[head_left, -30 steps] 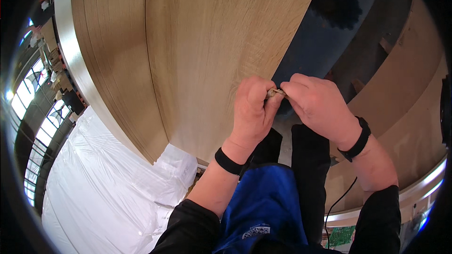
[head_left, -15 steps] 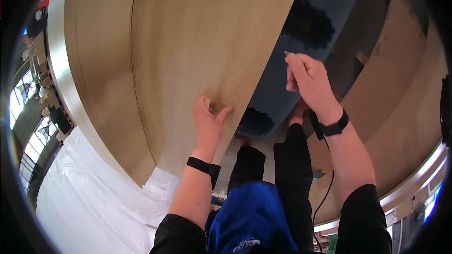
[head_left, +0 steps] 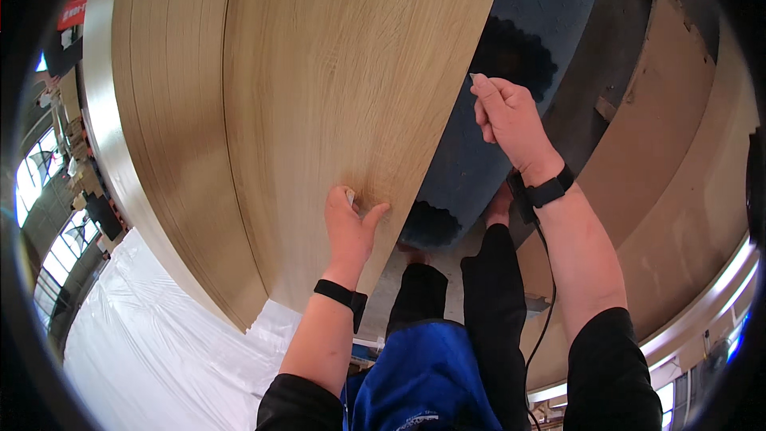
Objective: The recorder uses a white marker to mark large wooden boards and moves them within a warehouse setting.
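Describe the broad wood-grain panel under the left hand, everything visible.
The wood-grain panel is light brown with fine lengthwise streaks, wood or a wood-look laminate. It looks flat and rigid; the fisheye bends its outline. Its right edge runs diagonally beside a dark blue surface with black patches; at left, a thin dark seam separates it from a finely lined wood-grain strip. The left hand is over its near part; whether they touch is unclear.

Black sleeves [head_left: 610, 371] end near the elbows, leaving forearms and fingers [head_left: 484, 112] bare. Each wrist wears a black band [head_left: 552, 189] with a dark boxy unit [head_left: 521, 195]; a thin black cable [head_left: 539, 311] trails from the right one. Blue apron [head_left: 419, 375], white print low down; black trousers [head_left: 496, 295].
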